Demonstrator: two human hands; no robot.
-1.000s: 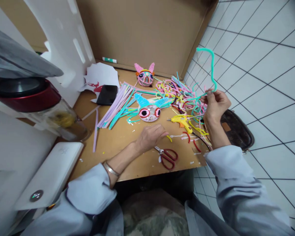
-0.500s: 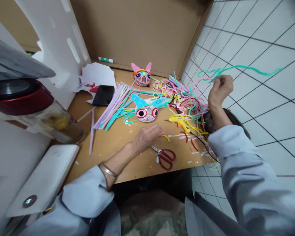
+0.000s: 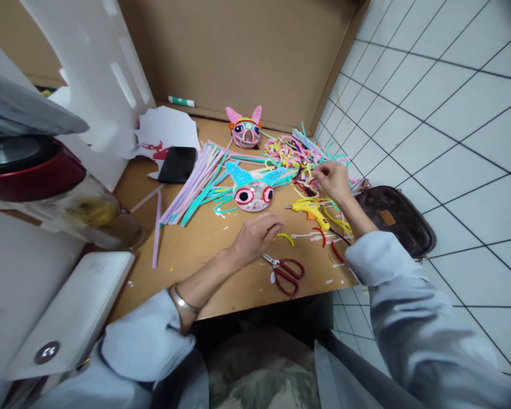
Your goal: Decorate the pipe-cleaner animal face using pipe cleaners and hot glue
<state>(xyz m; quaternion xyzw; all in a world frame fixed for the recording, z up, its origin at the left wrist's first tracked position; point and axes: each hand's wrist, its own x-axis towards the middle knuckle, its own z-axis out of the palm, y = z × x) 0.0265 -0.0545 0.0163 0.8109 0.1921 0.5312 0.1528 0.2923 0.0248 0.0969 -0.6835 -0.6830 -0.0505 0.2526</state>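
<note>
My left hand (image 3: 255, 234) rests on the cardboard tabletop (image 3: 196, 250), fingers curled together with nothing in them, beside a short yellow pipe-cleaner piece (image 3: 284, 237) and just above red-handled scissors (image 3: 288, 272). My right hand (image 3: 333, 180) reaches into the tangled pile of coloured pipe cleaners (image 3: 293, 153), its fingertips pinched in the tangle; what they grip is hidden. A yellow glue gun (image 3: 311, 209) lies just below that hand. A round face with pink eyes and blue fuzzy ears (image 3: 253, 190) lies between the hands.
A pink-eared head (image 3: 244, 128) stands at the back. Straight pipe cleaners (image 3: 196, 184), a black phone (image 3: 177, 163) and white paper (image 3: 166, 130) lie left. A red-lidded jar (image 3: 68, 193) and a white device (image 3: 68, 318) stand near left. A brown bag (image 3: 396, 218) sits on the tiled floor.
My right hand, which held a long teal pipe cleaner up in the air, has come down into the tangled pile; the teal strand is no longer raised. My left hand has barely moved.
</note>
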